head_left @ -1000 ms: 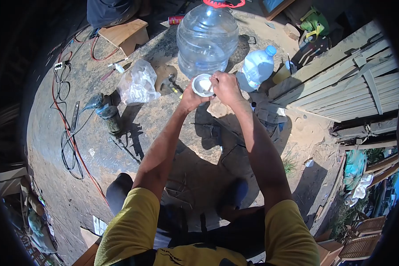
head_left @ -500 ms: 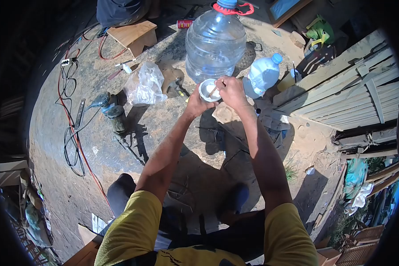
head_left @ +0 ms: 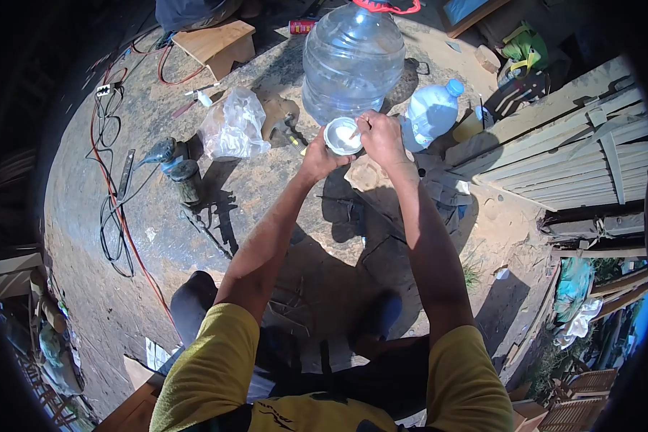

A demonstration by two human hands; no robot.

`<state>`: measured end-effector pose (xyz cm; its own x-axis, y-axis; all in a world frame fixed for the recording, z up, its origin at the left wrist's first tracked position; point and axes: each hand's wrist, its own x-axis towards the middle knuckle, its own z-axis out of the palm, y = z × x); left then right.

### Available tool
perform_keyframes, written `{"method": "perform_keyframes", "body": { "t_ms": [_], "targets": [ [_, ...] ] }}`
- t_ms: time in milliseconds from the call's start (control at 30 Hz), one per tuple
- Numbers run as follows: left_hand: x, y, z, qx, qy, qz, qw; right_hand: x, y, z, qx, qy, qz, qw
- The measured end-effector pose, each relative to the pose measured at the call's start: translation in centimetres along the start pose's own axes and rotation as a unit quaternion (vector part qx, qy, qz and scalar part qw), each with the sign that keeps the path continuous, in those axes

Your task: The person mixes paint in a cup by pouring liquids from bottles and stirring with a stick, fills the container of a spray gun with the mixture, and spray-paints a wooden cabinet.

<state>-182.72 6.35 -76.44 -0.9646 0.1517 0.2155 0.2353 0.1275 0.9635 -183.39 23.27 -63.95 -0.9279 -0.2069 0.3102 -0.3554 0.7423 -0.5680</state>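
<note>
A small white cup (head_left: 343, 136) with white contents is held by my left hand (head_left: 321, 158), whose fingers wrap its left and lower side. Over the cup's right rim, my right hand (head_left: 383, 140) pinches a thin brown stick that dips into the cup. Just behind the cup stands a large clear bottle (head_left: 353, 65) with a red handle. To the right of my right hand is a smaller bottle (head_left: 432, 114) with a blue cap. A crumpled clear plastic bag (head_left: 236, 126) lies to the left of the cup.
A power tool (head_left: 185, 176) and black and red cables (head_left: 115, 209) lie at the left. A wooden piece (head_left: 216, 45) and part of a person (head_left: 187, 11) are at the upper left. Slatted wooden panels (head_left: 569, 147) lean at the right.
The stick has shifted inside the cup, and my right hand has changed its angle slightly. The view has shifted a little, so the surroundings appear displaced. The cup is still in my left hand.
</note>
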Motion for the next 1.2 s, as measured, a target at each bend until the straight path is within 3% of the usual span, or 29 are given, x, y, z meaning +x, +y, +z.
{"method": "perform_keyframes", "body": {
  "t_ms": [167,267,367,600,667,1067,1200],
  "targets": [
    [0.0,-0.3,0.1,-0.013,-0.002,0.003,1.000,-0.1,-0.5,-0.4,0.024,0.005,0.011,1.000],
    [-0.1,0.1,-0.2,-0.013,-0.016,-0.014,1.000,-0.2,-1.0,-0.6,-0.032,-0.009,-0.003,0.999],
    [-0.1,-0.6,0.2,-0.038,-0.006,0.002,0.999,-0.4,-0.9,-0.5,0.050,-0.002,0.018,0.999],
    [0.1,-0.3,-0.2,-0.003,0.005,-0.028,1.000,-0.1,-0.5,0.3,-0.075,-0.005,0.029,0.997],
    [0.1,-0.9,-0.3,-0.023,0.000,-0.024,0.999,-0.1,-0.6,0.6,-0.014,-0.004,-0.032,0.999],
    [-0.2,0.6,-0.6,0.023,-0.001,-0.018,1.000,-0.7,-1.1,-0.9,-0.004,-0.054,0.010,0.998],
    [-0.3,1.2,-0.8,0.003,-0.007,0.014,1.000,-1.3,-3.2,-4.7,0.011,-0.021,-0.041,0.999]
  ]
}}
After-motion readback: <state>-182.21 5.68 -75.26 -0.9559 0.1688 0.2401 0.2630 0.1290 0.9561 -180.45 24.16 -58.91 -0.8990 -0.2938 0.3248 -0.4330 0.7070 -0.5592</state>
